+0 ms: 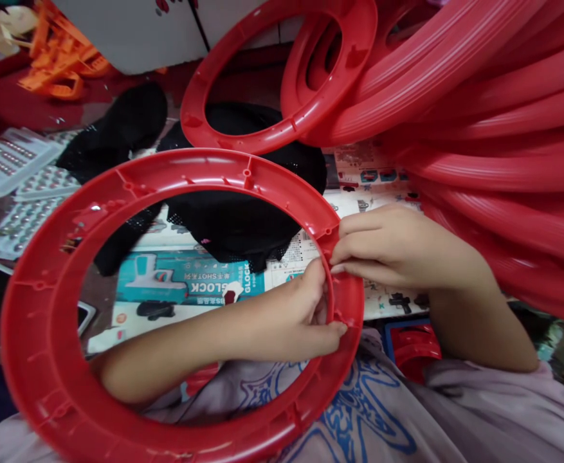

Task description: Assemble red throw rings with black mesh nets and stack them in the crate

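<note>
A large red plastic ring (28,328) lies tilted before me, its ribbed hollow side facing up. My left hand (310,318) reaches through its centre and grips the right part of the rim, thumb over the channel. Just above that, the fingers of my right hand (378,247) are pinched together inside the channel. Whatever they hold, if anything, is hidden. Small metal pieces (72,243) sit in the ring's channel on the left.
Another red ring (267,138) leans at the back, beside a big stack of red ribbed rings (455,83). Black cloth (243,225) lies on printed cardboard (166,283). Clear trays of small parts (16,154) stand at left, with orange plastic pieces (64,58) behind.
</note>
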{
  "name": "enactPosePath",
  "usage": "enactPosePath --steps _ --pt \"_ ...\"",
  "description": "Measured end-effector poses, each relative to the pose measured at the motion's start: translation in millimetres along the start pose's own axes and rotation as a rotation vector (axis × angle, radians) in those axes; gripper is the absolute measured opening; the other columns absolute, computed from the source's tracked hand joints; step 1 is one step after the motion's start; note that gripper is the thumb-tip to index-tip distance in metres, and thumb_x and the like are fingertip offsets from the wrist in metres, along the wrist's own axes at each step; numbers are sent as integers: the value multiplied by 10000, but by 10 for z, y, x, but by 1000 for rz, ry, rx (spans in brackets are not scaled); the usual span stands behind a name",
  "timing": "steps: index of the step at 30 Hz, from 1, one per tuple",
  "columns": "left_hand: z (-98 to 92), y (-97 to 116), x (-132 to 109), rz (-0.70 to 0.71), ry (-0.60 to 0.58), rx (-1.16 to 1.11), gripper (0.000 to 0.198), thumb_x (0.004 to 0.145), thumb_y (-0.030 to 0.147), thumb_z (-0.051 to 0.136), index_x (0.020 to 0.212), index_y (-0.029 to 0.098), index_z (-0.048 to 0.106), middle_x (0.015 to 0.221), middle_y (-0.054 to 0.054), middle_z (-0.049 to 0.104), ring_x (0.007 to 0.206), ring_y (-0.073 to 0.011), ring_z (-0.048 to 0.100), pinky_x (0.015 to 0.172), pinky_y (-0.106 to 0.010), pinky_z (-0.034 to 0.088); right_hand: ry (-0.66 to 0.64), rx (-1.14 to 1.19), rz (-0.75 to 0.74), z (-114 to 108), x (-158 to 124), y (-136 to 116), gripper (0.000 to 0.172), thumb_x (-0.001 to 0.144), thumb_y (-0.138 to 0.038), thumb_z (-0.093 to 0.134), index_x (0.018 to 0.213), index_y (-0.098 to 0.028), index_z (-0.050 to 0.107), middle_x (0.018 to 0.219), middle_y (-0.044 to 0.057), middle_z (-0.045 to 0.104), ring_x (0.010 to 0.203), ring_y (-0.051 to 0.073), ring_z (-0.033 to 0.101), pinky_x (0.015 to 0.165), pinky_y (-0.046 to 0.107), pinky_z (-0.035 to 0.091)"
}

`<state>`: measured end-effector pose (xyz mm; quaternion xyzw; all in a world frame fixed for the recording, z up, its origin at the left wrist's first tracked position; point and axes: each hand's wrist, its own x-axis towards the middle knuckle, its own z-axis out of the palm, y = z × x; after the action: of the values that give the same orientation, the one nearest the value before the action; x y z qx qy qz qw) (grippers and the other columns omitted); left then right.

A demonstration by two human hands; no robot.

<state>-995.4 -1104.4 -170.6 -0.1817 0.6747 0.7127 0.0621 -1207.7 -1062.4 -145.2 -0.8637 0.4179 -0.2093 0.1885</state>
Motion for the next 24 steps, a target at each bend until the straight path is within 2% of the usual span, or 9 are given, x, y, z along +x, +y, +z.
enactPosePath --steps 4,7,10,12,15,18,24 --pt "56 62 54 -44 88 -281 513 807 283 654 1246 205 399 1040 -66 573 902 -189 587 764 -327 525 -5 11 41 -11 9 -12 200 921 -154 500 828 -139 676 848 30 662 755 111 592 663 214 434" --pt "108 54 119 -35 210 -443 406 850 297 598 1191 208 397 1073 -62 560 878 -159 592 744 -298 511 -50 22 89 9 32 -22 214 923 -164 486 853 -147 688 895 36 674 805 126 602 693 227 440" --pt "125 -19 156 15 326 -368 425 864 274 595 1203 229 343 1048 -44 556 770 -117 581 659 -250 485 -93 -10 106 36 43 -27 218 924 -181 484 873 -145 693 891 42 678 791 133 601 675 235 425" --pt "109 -73 156 40 375 -279 441 854 241 595 1204 235 327 996 -22 557 707 -101 556 636 -246 479 -64 -79 101 38 31 -28 216 929 -211 497 866 -145 692 847 38 676 734 133 586 636 241 397" --pt "59 -114 135 22 433 -122 472 806 200 616 1181 222 332 975 -17 560 751 -126 565 682 -281 497 -28 -165 132 12 2 -32 239 940 -249 498 837 -145 687 765 31 665 668 138 559 611 255 356" --pt "11 -89 112 -38 397 -16 512 766 187 628 1180 204 327 1034 -52 565 873 -182 596 730 -320 507 -91 -81 166 -19 -6 -49 233 937 -227 484 832 -154 678 737 13 655 653 127 548 615 246 343" --pt "-60 55 79 -114 281 79 504 742 215 631 1138 188 321 1015 -68 562 876 -223 613 687 -336 508 -155 35 256 -38 11 -109 213 916 -216 473 854 -159 669 756 16 618 676 126 529 636 244 363"
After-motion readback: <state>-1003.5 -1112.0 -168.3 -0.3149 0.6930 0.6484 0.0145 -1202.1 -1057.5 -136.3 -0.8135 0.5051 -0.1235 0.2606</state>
